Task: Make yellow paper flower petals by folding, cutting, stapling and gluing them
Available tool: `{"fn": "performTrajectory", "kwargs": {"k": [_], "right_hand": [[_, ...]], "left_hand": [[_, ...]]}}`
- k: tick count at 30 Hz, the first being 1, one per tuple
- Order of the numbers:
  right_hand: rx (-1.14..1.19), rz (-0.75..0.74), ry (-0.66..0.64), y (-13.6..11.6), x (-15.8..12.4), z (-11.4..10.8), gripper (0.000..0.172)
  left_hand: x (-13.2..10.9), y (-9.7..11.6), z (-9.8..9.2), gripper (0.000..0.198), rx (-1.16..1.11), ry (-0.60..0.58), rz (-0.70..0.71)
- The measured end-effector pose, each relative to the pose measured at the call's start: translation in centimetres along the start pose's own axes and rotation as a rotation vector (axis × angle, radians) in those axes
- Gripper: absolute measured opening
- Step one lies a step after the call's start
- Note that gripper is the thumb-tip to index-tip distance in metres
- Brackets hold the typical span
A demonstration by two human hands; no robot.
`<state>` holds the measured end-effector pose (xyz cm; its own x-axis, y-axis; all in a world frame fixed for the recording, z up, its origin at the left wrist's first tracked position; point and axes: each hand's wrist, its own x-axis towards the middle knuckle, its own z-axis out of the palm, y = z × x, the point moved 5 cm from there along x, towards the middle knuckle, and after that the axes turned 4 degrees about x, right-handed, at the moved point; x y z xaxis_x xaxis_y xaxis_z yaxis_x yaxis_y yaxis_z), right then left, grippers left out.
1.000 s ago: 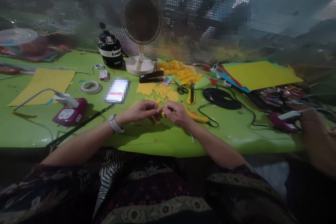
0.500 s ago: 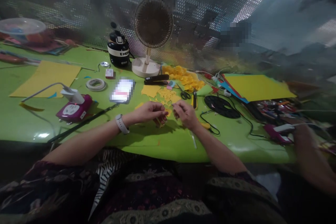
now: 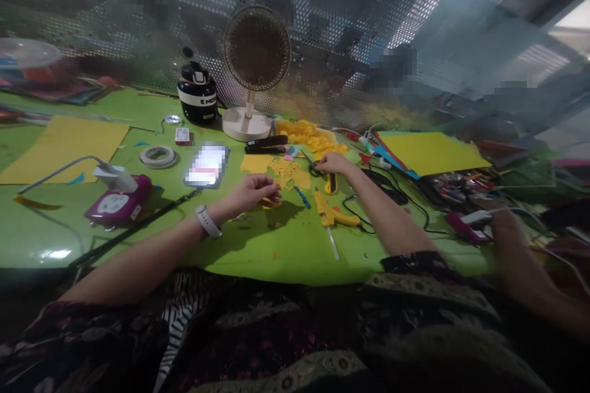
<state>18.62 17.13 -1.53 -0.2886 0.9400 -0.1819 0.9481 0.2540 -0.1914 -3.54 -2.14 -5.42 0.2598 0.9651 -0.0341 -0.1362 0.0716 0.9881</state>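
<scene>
My left hand (image 3: 255, 190) is closed in a pinch above the table, with a small curled strip of yellow paper (image 3: 271, 202) under its fingertips. My right hand (image 3: 334, 163) reaches farther out, its fingers closed at the dark handles of a pair of scissors (image 3: 314, 167) that lies by the yellow paper. Between the two hands a slim blue stick (image 3: 302, 197) with a twisted look rests on the table. Small yellow paper cuttings (image 3: 288, 171) are scattered just beyond it. Nearer to me is a yellow glue gun (image 3: 332, 214) with a clear glue stick in it.
A yellow-handled cutter (image 3: 331, 183) lies below my right hand. Behind stand a fan (image 3: 246, 124), a black stapler (image 3: 265, 145) and yellow paper petals (image 3: 308, 135). A phone (image 3: 207, 164) and a tape roll (image 3: 157, 156) lie left. Another person's arm (image 3: 520, 252) is at right.
My right hand has left the left hand's side and moved away from me to the scissors. The blue stick now shows on the table. My left hand keeps its pinch.
</scene>
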Motion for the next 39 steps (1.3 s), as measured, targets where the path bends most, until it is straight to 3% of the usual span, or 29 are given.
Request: {"fn": "performTrajectory", "kwargs": {"k": [5,11,15,21,25,28,30,35,39], "right_hand": [[-0.073,0.065,-0.092,-0.1,1.4,1.4,0.017],[-0.004,0.105,-0.134,0.1,1.4,1.0,0.016],[0.100,0.146,-0.110,0.1,0.4,0.4,0.009],[0.333,0.186,-0.048,1.1,-2.0,-1.2,0.017],[0.567,0.132,-0.007,1.5,-4.3,-2.0,0.005],[0.998,0.030,-0.056,-0.2,-6.7,-1.4,0.015],[1.147,-0.037,-0.140,-2.1,-8.5,-0.4,0.027],[1.186,-0.169,-0.310,-6.5,-12.3,2.3,0.047],[1.167,-0.175,-0.368,-7.4,-13.6,3.6,0.050]], "left_hand": [[0.0,0.2,-0.2,0.025,-0.005,0.044,-0.004],[-0.1,0.6,-0.2,0.023,-0.077,0.056,0.006],[-0.1,0.7,-0.1,0.023,-0.105,0.042,0.001],[-0.2,0.9,-0.3,0.020,-0.123,0.079,-0.004],[-0.4,1.1,-0.5,0.022,-0.104,0.116,0.002],[-0.6,1.4,-0.6,0.026,-0.091,0.141,0.022],[-0.6,1.5,-0.6,0.028,-0.091,0.151,0.039],[-0.7,1.8,-0.7,0.029,-0.097,0.191,0.083],[-0.8,2.0,-0.7,0.027,-0.118,0.236,0.101]]}}
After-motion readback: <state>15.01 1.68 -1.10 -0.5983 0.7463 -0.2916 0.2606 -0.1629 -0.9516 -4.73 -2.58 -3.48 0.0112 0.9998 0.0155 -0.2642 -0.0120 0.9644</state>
